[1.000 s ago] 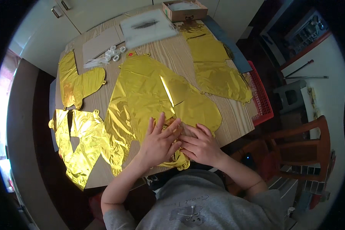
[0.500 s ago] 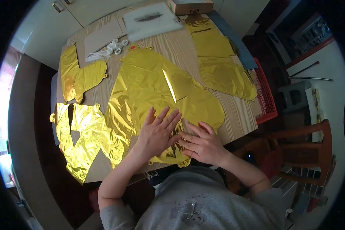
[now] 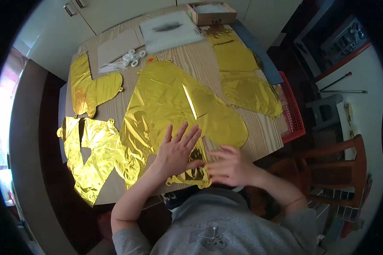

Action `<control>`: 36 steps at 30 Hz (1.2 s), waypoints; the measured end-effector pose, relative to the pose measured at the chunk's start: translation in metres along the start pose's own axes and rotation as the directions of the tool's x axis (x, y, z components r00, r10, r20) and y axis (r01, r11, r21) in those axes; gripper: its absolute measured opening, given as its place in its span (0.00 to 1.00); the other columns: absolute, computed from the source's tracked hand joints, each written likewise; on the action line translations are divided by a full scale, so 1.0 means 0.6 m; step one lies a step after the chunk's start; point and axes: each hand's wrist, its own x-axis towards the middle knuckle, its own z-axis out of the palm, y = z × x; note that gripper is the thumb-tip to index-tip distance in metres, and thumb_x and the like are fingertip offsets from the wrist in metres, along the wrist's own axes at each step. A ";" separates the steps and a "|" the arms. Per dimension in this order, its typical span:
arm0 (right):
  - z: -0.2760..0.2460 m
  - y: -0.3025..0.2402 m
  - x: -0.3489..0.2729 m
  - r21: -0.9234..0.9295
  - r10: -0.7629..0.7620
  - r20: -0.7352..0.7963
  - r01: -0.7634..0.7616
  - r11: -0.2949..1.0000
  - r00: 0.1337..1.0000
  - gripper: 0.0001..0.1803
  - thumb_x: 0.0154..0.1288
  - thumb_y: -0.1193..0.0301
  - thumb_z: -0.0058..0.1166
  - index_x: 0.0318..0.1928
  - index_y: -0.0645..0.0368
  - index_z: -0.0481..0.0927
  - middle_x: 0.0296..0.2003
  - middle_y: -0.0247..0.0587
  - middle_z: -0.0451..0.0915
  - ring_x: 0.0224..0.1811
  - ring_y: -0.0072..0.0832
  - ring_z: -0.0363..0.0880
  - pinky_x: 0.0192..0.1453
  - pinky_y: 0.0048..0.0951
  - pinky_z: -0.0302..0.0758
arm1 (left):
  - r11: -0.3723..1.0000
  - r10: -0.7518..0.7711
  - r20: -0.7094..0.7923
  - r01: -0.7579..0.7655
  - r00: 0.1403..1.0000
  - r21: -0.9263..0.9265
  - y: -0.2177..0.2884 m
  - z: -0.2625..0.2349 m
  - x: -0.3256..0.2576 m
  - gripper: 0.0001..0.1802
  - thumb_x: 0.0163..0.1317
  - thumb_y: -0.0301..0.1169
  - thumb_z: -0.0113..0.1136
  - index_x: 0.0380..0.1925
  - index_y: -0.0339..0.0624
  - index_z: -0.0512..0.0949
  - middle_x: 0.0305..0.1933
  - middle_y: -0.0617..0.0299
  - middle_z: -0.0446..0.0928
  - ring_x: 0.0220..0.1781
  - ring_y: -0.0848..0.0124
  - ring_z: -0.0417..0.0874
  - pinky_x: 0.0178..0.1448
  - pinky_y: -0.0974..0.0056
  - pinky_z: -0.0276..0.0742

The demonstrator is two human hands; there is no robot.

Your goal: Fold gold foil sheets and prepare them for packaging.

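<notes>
A large gold foil balloon (image 3: 166,100), flat and uninflated, covers the middle of the table. A bright crease runs down its surface, and a small red dot marks its far tip. My left hand (image 3: 175,149) lies on its near part, palm down, fingers stretched and spread. Just right of it, my right hand (image 3: 232,166) hovers close to the foil's near edge with fingers apart, slightly smeared by motion; nothing shows in it. Both hands hide some of the narrow, tabbed near end of the foil.
More flat gold foil lies at the far left (image 3: 89,87), near left (image 3: 100,144) and right (image 3: 238,63). Along the back are white ribbon rolls (image 3: 134,57), a clear plastic packet (image 3: 171,33) and a cardboard box (image 3: 212,15). A red basket (image 3: 294,110) and wooden chair (image 3: 334,168) stand right.
My right hand has lifted off the foil and drawn slightly right and toward me. My left hand remains on the foil. The whole view has shifted a little.
</notes>
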 end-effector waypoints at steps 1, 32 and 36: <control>-0.009 0.022 0.011 0.018 0.052 -0.033 -0.051 0.999 0.998 0.21 0.53 0.58 0.64 0.47 0.50 0.82 0.50 0.36 0.79 0.58 0.37 0.73 0.64 0.44 0.65 | 1.000 -0.006 -0.004 0.006 1.000 0.013 0.003 -0.002 -0.001 0.48 0.56 0.66 0.48 0.68 0.44 0.58 0.72 0.61 0.58 0.74 0.52 0.54 0.73 0.39 0.44; -0.051 0.218 0.258 0.740 0.183 0.189 -0.263 0.619 0.965 0.22 0.69 0.54 0.51 0.51 0.58 0.70 0.45 0.37 0.76 0.47 0.22 0.72 0.53 0.27 0.70 | 0.996 -0.083 -0.013 0.083 0.996 -0.025 0.009 -0.005 0.007 0.46 0.57 0.66 0.47 0.69 0.51 0.59 0.72 0.67 0.59 0.75 0.50 0.50 0.72 0.34 0.43; -0.040 0.190 0.273 0.870 0.479 0.160 -0.353 0.344 0.863 0.23 0.68 0.56 0.51 0.55 0.58 0.68 0.47 0.39 0.75 0.50 0.25 0.73 0.55 0.28 0.70 | 0.997 -0.078 -0.052 0.077 0.996 -0.021 0.007 0.000 0.006 0.47 0.55 0.67 0.49 0.68 0.49 0.61 0.71 0.65 0.61 0.74 0.48 0.53 0.71 0.34 0.44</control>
